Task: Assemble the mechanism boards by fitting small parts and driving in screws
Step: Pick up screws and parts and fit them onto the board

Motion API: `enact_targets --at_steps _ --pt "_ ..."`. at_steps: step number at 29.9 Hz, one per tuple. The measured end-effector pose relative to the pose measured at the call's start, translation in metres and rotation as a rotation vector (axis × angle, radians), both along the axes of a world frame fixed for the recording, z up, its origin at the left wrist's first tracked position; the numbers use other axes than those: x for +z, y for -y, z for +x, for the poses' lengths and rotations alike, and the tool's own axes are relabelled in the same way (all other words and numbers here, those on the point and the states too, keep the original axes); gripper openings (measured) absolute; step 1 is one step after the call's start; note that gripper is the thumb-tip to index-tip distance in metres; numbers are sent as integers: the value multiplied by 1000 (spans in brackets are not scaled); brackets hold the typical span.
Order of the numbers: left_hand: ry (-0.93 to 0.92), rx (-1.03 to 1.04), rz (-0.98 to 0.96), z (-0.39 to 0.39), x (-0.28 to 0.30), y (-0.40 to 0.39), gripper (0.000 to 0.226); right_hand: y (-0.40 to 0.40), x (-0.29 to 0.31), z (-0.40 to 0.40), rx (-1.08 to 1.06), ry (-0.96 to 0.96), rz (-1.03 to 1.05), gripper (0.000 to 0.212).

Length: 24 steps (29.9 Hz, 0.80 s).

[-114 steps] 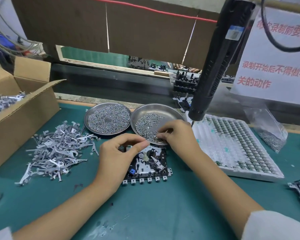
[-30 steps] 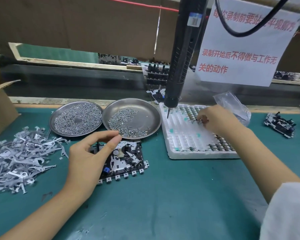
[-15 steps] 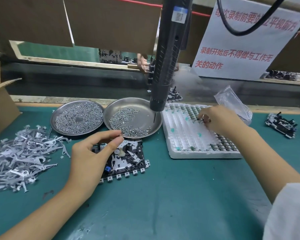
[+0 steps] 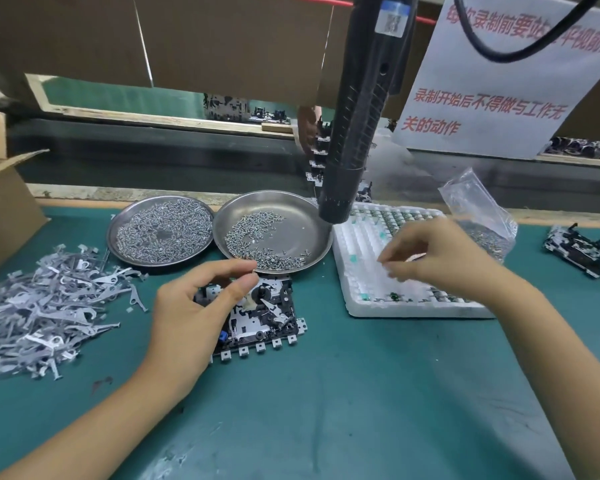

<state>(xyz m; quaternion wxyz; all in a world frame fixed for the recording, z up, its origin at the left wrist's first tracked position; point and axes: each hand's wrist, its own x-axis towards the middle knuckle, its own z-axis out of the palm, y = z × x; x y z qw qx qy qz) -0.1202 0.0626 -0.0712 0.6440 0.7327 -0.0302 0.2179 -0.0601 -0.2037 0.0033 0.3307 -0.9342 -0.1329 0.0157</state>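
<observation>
Two bare hands at a green bench mat (image 4: 361, 393), catalogued with their surroundings.

Obscured or unclear: the right hand (image 4: 440, 261) is motion-blurred over the white foam tray (image 4: 361, 299); its thumb and forefinger are pinched together, but whatever lies between them is too small and smeared to identify. The tray's pockets hold small green-and-metal parts, mostly hidden behind that hand. The hanging electric screwdriver (image 4: 361, 109) is cut off at the top edge, and its bit cannot be made out against the tray. The cardboard box (image 4: 4, 216) and the pile of grey metal levers (image 4: 45, 310) run off the left edge. The left part of the mechanism board (image 4: 264, 317) is covered by the left hand (image 4: 194, 313).

Grip: the left hand rests on the board's left side, thumb and forefinger curled close above it with a tiny glinting piece at the fingertips, possibly a screw.

Location: the board lies flat on the mat, just in front of the screw dish (image 4: 274, 230); a second, fuller dish (image 4: 160, 230) sits beside that. A clear bag (image 4: 478, 209) stands behind the tray. Another board (image 4: 575, 249) lies far right.
</observation>
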Motion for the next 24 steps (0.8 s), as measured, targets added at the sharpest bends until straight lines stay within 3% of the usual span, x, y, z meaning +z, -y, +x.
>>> enact_targets --at_steps 4,7,12,24 --pt "2 -27 9 -1 -1 1 18 -53 -13 -30 132 -191 515 24" --pt "14 -45 4 -1 -1 1 15 -81 -31 -32 121 -245 696 18" --pt "25 -74 23 -1 0 1 15 -95 -47 -35 69 -235 843 23" --pt "38 -85 109 -1 1 1 15 -101 -56 -36 71 -201 912 20"
